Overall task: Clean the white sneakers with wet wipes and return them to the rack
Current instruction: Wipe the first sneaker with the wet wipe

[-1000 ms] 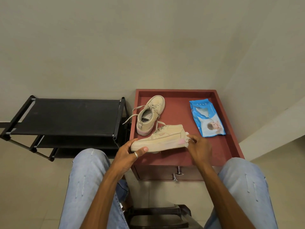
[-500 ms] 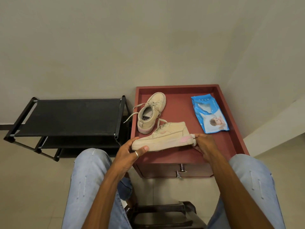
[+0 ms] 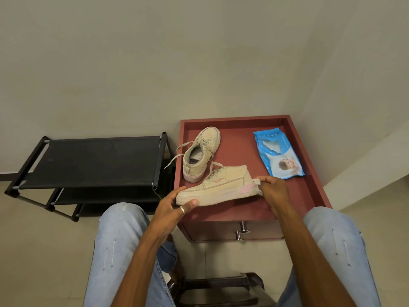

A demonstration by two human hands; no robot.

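Cream sneaker (image 3: 221, 187) clasped toe and heel by hands (image 3: 172, 207) (image 3: 273, 188).

Light blue jeans (image 3: 119, 244), silver ring (image 3: 182, 210)

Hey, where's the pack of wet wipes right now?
In the head view, the blue wipes pack lies flat on the right side of the red cabinet top, right of the loose sneaker and just beyond the right hand.

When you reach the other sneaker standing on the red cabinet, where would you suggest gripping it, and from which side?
I'd take the second sneaker by its heel collar, from above on the near side: it stands on its sole, opening up, heel toward the person, so a thumb should slip inside.
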